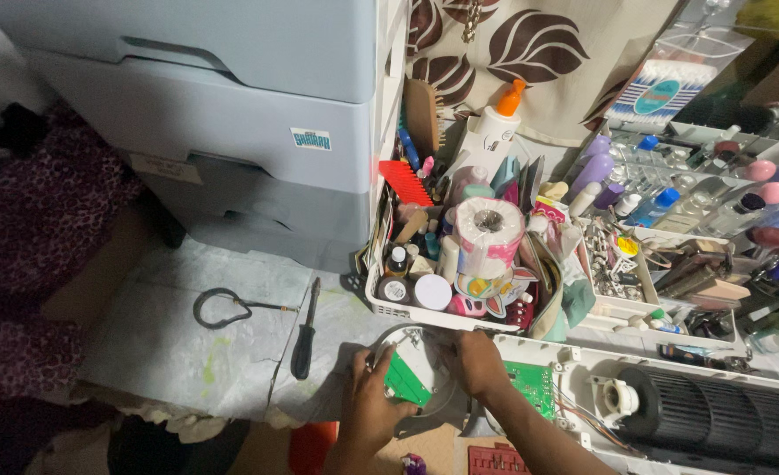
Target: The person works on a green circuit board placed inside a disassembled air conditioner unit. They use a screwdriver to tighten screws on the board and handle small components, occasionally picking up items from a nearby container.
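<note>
Down at the bottom of the view, both hands are on a round white housing [416, 369] with a green circuit board [404, 380] inside it. Left hand [370, 403] is curled around the near rim and over the board's edge, looks like it's there to keep the thing from sliding. Right hand [473, 361] comes in from the other side, fingers bent down onto the far rim, so the housing is pinched between the two. Can't tell if either one is actually lifting the board or just bracing.

Housing sits on the paper-covered table [187, 334], right up against a long white fan unit [671, 405] with a black roller, and there's a second green board [530, 387] in that. Makes sense they're side by side, wires seem to run between them.

Screwdriver [304, 330] lies just to the left, within easy grab, next to a black wire loop [222, 306]. Behind it all is a white basket [460, 264] crammed with bottles and a tissue roll, and grey drawers [231, 105].
</note>
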